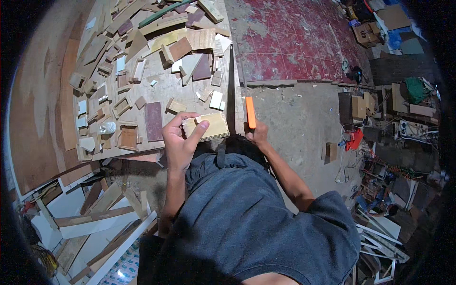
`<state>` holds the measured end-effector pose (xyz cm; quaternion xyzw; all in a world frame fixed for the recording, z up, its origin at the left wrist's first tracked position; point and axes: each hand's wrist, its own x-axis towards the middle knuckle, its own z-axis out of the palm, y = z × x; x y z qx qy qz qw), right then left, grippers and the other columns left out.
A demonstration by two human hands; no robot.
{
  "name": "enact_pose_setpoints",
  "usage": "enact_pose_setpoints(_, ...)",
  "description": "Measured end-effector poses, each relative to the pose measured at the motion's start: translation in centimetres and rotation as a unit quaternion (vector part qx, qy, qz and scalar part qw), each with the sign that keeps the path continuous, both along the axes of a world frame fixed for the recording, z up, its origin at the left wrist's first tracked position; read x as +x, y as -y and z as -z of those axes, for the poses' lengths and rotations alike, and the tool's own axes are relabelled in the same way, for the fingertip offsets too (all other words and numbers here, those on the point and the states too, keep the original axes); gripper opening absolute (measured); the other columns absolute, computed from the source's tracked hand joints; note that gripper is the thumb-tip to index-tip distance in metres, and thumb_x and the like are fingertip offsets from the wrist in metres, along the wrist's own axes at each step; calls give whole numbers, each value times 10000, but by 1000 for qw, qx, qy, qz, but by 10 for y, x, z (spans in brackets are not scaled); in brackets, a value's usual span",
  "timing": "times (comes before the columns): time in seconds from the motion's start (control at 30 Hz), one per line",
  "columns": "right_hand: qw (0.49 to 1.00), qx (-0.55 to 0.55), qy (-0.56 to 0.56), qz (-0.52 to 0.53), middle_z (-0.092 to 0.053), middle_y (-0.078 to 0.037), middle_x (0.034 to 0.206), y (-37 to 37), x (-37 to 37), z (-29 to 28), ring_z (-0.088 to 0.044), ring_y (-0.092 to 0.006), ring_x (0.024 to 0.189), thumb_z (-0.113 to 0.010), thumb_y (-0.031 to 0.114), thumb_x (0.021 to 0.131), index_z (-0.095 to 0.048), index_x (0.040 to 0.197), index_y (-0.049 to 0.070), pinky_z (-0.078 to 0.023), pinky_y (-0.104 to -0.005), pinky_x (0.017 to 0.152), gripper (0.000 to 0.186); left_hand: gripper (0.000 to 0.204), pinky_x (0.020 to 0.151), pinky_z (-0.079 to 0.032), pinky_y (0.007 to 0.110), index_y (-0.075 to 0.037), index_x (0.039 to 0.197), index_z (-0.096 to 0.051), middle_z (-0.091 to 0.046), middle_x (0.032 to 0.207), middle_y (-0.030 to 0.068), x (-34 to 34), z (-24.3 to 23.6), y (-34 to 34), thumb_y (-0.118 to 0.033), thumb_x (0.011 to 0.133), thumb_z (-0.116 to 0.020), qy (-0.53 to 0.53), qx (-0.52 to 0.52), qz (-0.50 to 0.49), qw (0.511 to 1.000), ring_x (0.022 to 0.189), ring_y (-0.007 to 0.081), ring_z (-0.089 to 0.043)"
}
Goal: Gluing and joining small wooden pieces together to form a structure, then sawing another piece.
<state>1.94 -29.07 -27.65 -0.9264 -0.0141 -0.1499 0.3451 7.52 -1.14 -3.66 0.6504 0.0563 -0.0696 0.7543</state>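
Pale block (214, 127) pinched in left hand (179, 143), near table edge (111, 152); orange tool (251, 113) gripped in right hand (258, 135), over floor (289, 114).

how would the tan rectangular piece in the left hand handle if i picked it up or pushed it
The tan rectangular piece is probably stiff: the left hand grips only one end, yet no sag shows. It seems fairly light, since that hand alone holds it up. With its broad flat face, it would likely slide rather than roll.
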Motion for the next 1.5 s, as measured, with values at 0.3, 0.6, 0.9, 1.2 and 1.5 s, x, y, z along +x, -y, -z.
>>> enact_pose_setpoints(0.3,990,28,17,136,-537,-140,587,23,-30,-71,-536,-375,509,-720,178,828,-580,736,36,-403,-442,504,220,257,716,-537,235,35,1016,-647,-702,879,87,26,-7,34,-15,804,-783,14,-8,88,996,809,99,-663)
enact_pose_setpoints(0.6,951,222,-54,208,-544,-69,581,50,1,-102,-552,-156,532,-734,198,848,-636,824,14,-430,-333,538,210,201,687,-526,231,5,895,-612,-693,861,64,45,7,61,-19,806,-790,-40,-1,173,984,791,77,-645)
enact_pose_setpoints(0.9,868,423,-199,165,-636,-4,766,72,29,-94,-560,-67,613,-676,153,923,-619,1057,41,-448,-254,552,184,303,691,-521,309,17,922,-631,-691,808,95,66,238,123,-108,743,-841,-57,171,64,982,743,150,-653)
enact_pose_setpoints(1.2,836,419,-311,169,-655,-16,818,76,17,-9,-604,-100,691,-681,143,919,-631,1081,41,-496,-274,656,198,407,763,-535,403,-14,986,-634,-697,862,189,69,323,168,-227,721,-856,-81,325,157,929,843,335,-695)
enact_pose_setpoints(1.5,911,223,-276,209,-716,-144,925,49,58,95,-676,-229,858,-732,150,824,-670,1115,33,-505,-357,801,320,472,747,-501,462,-69,1048,-626,-554,967,150,59,326,173,-359,731,-820,57,543,156,823,894,364,-606)
